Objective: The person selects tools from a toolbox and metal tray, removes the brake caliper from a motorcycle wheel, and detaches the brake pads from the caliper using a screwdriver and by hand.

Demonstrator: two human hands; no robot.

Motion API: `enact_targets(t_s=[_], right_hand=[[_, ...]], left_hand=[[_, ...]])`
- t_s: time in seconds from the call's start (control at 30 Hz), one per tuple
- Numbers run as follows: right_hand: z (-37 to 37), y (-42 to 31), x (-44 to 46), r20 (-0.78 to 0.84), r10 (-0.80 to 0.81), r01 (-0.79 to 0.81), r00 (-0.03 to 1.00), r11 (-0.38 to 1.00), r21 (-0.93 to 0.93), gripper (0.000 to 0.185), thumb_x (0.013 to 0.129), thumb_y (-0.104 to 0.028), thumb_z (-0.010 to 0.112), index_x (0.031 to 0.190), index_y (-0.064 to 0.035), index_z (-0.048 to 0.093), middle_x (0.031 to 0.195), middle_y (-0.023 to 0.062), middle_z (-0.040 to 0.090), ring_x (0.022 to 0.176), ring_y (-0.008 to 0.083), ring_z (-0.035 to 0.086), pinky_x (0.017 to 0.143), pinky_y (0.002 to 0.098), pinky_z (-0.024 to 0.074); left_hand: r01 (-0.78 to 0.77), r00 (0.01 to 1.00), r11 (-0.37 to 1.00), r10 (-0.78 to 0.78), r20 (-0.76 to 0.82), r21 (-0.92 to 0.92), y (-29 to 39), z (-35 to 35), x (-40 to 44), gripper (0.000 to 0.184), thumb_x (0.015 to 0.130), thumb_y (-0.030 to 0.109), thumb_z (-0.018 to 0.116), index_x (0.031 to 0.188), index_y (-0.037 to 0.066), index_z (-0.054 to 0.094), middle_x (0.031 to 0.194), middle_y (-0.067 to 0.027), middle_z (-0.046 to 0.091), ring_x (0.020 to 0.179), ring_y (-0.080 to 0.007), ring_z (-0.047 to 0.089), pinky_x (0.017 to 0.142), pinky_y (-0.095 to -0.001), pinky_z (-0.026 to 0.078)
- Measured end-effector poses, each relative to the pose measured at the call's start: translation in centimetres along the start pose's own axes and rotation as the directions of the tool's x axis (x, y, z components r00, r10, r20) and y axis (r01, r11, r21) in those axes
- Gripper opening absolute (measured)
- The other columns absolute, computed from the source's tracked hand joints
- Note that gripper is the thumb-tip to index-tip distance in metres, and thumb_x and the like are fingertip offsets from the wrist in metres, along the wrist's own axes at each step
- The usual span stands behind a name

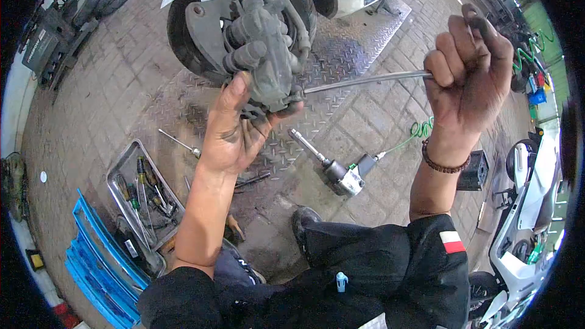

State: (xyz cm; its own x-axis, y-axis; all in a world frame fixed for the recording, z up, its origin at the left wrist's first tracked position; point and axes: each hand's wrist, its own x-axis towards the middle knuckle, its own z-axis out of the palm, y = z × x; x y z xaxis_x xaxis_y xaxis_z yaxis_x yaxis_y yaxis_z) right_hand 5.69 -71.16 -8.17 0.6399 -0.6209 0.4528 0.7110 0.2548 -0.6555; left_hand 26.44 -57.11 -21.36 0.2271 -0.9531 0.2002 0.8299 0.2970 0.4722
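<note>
A grey, dirty brake caliper [268,61] is at the top centre, beside a dark round wheel part. My left hand [233,137] cups it from below, the thumb on its near side and the other fingers curled behind its lower edge. My right hand [469,76], smudged black, is raised at the right, its fingers wrapped round the end of a long silver wrench [365,81]. The wrench's other end meets the caliper's lower right corner; how it seats there is too small to tell.
An impact wrench [342,176] on a green air hose lies on the paving below. A metal tray [111,176] of hand tools sits at the left, near a blue plastic crate [91,268]. Under the caliper is a tread plate [347,55]. A white scooter [524,268] stands at the right.
</note>
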Motion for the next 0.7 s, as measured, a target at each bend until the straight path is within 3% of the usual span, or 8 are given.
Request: enact_targets(t_s=[0.1,0.2,0.4,0.47,0.53,0.6,0.67,0.7], right_hand=[[-0.5,0.2,0.1,-0.087,0.080,-0.076,0.993,0.996,0.049,0.020,0.094,-0.020,0.046,0.077,-0.0095,0.044,0.058,-0.0053,0.022,0.046,0.0061,0.021,0.040,0.0233,0.0163],[-0.5,0.5,-0.3,-0.172,0.115,-0.110,0.978,0.993,0.039,0.021,0.094,-0.021,0.046,0.077,-0.0097,0.045,0.057,-0.0052,0.022,0.045,0.0061,0.020,0.039,0.0234,0.0165],[-1.8,0.8,-1.5,-0.205,0.210,-0.179,0.956,0.970,0.163,0.018,0.094,-0.015,0.047,0.078,-0.0070,0.045,0.059,-0.0052,0.024,0.045,0.0051,0.021,0.038,0.0230,0.0168],[-2.5,1.2,-1.9,-0.206,0.218,-0.172,0.954,0.960,0.221,0.021,0.094,-0.013,0.047,0.101,0.0067,0.051,0.062,-0.0029,0.027,0.047,0.0052,0.022,0.037,0.0234,0.0178],[-2.4,2.1,-2.1,-0.284,0.217,-0.171,0.934,0.969,0.179,0.018,0.094,-0.013,0.049,0.101,0.0029,0.052,0.064,-0.0033,0.032,0.047,0.0064,0.023,0.037,0.0231,0.0191],[-1.1,4.3,-1.9,-0.552,-0.046,-0.138,0.832,0.948,-0.286,0.018,0.093,-0.014,0.052,0.106,-0.0016,0.053,0.071,-0.0021,0.044,0.049,0.0062,0.035,0.037,0.0213,0.0238],[-1.3,3.5,-2.1,-0.582,-0.073,-0.250,0.810,0.855,-0.455,0.019,0.093,-0.018,0.057,0.104,-0.0031,0.058,0.072,0.0006,0.054,0.050,0.0066,0.045,0.038,0.0203,0.0288],[-1.9,1.6,-2.1,-0.436,0.256,-0.492,0.863,0.628,-0.604,0.020,0.093,-0.021,0.058,0.098,-0.0012,0.060,0.067,-0.0002,0.054,0.048,0.0060,0.046,0.039,0.0197,0.0302]], left_hand=[[-0.017,1.000,0.996,0.018,-0.019,0.082,0.0,0.4,0.2,0.054,0.096,0.041,0.049,0.136,0.005,0.041,0.129,-0.0186,0.053,0.112,-0.0336,0.057,0.094,-0.0514,0.050],[-0.027,1.000,0.995,0.027,-0.006,0.094,0.1,0.5,0.6,0.052,0.094,0.032,0.056,0.132,-0.001,0.043,0.125,-0.0147,0.057,0.108,-0.0294,0.061,0.093,-0.0466,0.051],[-0.031,0.987,0.982,0.059,-0.149,0.187,0.2,1.2,0.4,0.053,0.090,0.026,0.063,0.132,0.002,0.041,0.119,-0.0119,0.059,0.102,-0.0257,0.063,0.088,-0.0438,0.054],[-0.030,0.984,0.979,0.065,-0.166,0.202,0.2,1.1,0.5,0.055,0.088,0.025,0.064,0.132,0.003,0.040,0.117,-0.0112,0.059,0.101,-0.0249,0.063,0.087,-0.0425,0.054],[-0.021,0.981,0.976,0.062,-0.183,0.217,0.3,1.1,0.3,0.056,0.087,0.025,0.065,0.133,0.004,0.040,0.116,-0.0105,0.059,0.099,-0.0241,0.063,0.086,-0.0412,0.055],[0.010,0.978,0.955,0.053,-0.202,0.298,0.9,1.2,0.3,0.060,0.085,0.022,0.068,0.134,0.005,0.038,0.114,-0.0099,0.060,0.099,-0.0227,0.063,0.084,-0.0391,0.056],[0.016,0.980,0.943,0.052,-0.194,0.332,1.5,1.3,0.3,0.062,0.083,0.020,0.069,0.134,0.005,0.038,0.114,-0.0098,0.060,0.100,-0.0221,0.063,0.083,-0.0389,0.056],[0.018,0.982,0.932,0.052,-0.183,0.362,1.9,1.3,0.3,0.063,0.081,0.018,0.071,0.134,0.005,0.038,0.114,-0.0098,0.060,0.100,-0.0216,0.063,0.082,-0.0386,0.056]])
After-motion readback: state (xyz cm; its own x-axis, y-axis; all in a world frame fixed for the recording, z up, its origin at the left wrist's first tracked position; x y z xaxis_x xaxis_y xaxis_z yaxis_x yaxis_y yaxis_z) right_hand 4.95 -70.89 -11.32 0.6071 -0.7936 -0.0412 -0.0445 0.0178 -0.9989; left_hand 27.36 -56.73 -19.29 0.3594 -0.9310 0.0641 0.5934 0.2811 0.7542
